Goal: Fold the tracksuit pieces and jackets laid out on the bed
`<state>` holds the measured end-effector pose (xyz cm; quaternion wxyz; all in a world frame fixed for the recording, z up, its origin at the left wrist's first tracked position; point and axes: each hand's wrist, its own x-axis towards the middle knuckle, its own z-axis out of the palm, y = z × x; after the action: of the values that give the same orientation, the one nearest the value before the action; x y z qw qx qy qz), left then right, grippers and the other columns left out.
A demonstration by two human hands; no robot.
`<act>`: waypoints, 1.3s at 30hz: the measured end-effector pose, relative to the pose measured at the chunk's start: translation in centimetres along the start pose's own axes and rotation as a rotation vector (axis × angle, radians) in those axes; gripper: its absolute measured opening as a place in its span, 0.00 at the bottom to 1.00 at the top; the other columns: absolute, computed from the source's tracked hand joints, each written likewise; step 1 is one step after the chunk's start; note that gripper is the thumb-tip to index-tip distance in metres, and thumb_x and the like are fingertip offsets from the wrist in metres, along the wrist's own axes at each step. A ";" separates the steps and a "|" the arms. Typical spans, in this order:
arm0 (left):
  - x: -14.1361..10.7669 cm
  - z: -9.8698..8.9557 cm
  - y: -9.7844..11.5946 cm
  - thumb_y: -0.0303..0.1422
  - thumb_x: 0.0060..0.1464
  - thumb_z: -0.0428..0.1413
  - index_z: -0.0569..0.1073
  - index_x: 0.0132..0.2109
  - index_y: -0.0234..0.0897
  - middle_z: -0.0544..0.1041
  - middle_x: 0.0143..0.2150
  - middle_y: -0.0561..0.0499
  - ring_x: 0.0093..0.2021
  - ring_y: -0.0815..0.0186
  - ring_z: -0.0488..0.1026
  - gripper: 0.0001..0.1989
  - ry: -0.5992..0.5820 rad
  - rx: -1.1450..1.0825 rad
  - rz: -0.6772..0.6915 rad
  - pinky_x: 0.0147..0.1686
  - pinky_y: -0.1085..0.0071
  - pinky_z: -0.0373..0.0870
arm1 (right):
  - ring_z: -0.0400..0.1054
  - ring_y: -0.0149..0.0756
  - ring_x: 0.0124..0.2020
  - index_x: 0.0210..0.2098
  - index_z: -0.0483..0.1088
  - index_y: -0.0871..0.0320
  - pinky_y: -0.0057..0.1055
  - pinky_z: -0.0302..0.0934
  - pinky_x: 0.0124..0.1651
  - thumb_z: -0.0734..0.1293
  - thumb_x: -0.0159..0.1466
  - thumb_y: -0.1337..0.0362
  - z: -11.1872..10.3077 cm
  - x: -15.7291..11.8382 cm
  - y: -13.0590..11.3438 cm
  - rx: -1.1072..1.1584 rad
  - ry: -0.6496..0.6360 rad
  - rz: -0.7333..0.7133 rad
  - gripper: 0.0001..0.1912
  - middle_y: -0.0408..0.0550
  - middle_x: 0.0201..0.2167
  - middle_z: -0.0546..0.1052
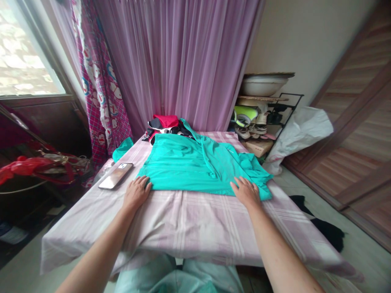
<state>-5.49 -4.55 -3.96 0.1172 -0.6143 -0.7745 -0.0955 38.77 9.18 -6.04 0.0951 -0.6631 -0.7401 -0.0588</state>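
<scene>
A teal jacket (183,167), thin and a little creased, lies spread on the table with its near edge straight. A long narrow strip runs down its middle, and its right side is bunched. At the jacket's near left corner rests my left hand (138,191), palm down with its fingers lying on the cloth and the table. My right hand (247,191) lies flat near the right end of the same edge, fingers spread over the fabric. Both palms are hidden from above.
A plaid cloth covers the table (183,228). Left of the jacket lies a phone (116,176). Red and black clothes (166,123) are heaped behind it, before a purple curtain (183,61). A shoe rack (259,118) and a white bag (302,134) stand beyond the table's right side.
</scene>
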 end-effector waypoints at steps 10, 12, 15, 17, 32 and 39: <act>0.2 0.6 -0.3 0.42 0.66 0.43 0.72 0.59 0.36 0.72 0.62 0.43 0.64 0.54 0.66 0.24 0.018 -0.044 0.000 0.62 0.57 0.61 | 0.57 0.44 0.66 0.63 0.66 0.53 0.48 0.47 0.65 0.52 0.70 0.50 0.4 0.1 0.2 -0.006 0.000 0.000 0.28 0.54 0.66 0.65; 0.2 0.8 -0.4 0.41 0.65 0.43 0.72 0.59 0.36 0.72 0.63 0.43 0.64 0.54 0.66 0.24 0.013 -0.053 -0.006 0.62 0.57 0.61 | 0.57 0.45 0.66 0.63 0.66 0.53 0.48 0.48 0.65 0.52 0.70 0.51 0.5 0.2 0.3 -0.004 0.002 -0.002 0.28 0.53 0.66 0.65; 0.2 1.0 -0.5 0.41 0.65 0.43 0.72 0.59 0.37 0.73 0.62 0.44 0.64 0.54 0.66 0.24 0.019 -0.054 -0.009 0.62 0.57 0.61 | 0.57 0.45 0.65 0.62 0.67 0.52 0.48 0.49 0.64 0.53 0.70 0.51 0.4 0.1 0.2 0.004 0.008 -0.003 0.27 0.53 0.65 0.66; 0.2 1.1 -0.6 0.41 0.65 0.43 0.72 0.59 0.38 0.73 0.62 0.44 0.64 0.54 0.66 0.23 0.026 -0.053 -0.012 0.62 0.57 0.61 | 0.58 0.45 0.65 0.61 0.68 0.52 0.48 0.49 0.64 0.53 0.70 0.52 0.3 0.0 0.1 0.006 0.012 0.003 0.26 0.53 0.65 0.67; 0.5 1.9 -3.6 0.49 0.62 0.43 0.73 0.57 0.38 0.75 0.60 0.44 0.62 0.55 0.68 0.27 0.012 -0.301 0.130 0.65 0.55 0.61 | 0.67 0.43 0.58 0.44 0.79 0.51 0.44 0.51 0.61 0.59 0.66 0.57 1.6 -1.3 1.9 0.290 0.312 -0.208 0.18 0.49 0.51 0.79; 1.3 0.7 -5.4 0.52 0.59 0.45 0.77 0.49 0.40 0.77 0.57 0.43 0.58 0.55 0.72 0.26 -0.086 -0.359 0.246 0.61 0.58 0.66 | 0.69 0.44 0.55 0.39 0.79 0.47 0.46 0.52 0.58 0.63 0.64 0.57 1.7 -1.4 1.0 0.289 0.279 -0.199 0.13 0.46 0.50 0.80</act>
<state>-11.11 -4.37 -4.25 -0.0163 -0.7186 -0.6687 -0.1904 39.80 8.27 -8.07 0.2844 -0.5519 -0.7822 -0.0525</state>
